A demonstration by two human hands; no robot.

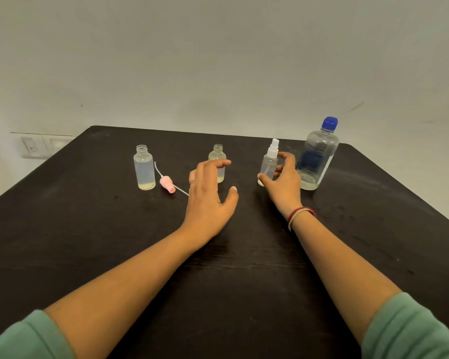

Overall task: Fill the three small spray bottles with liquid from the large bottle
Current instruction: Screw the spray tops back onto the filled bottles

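On the dark surface recapping is judged in hand: the capped bottle, beside the large bottle, is ringed by the right grip, contact not tellable, the left grip is spread, released, before the open middle bottle, and the pink sprayer must be fetched next.

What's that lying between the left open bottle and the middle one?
A pink spray top with its thin tube, lying on the table nearer the left bottle; the head view shows it.
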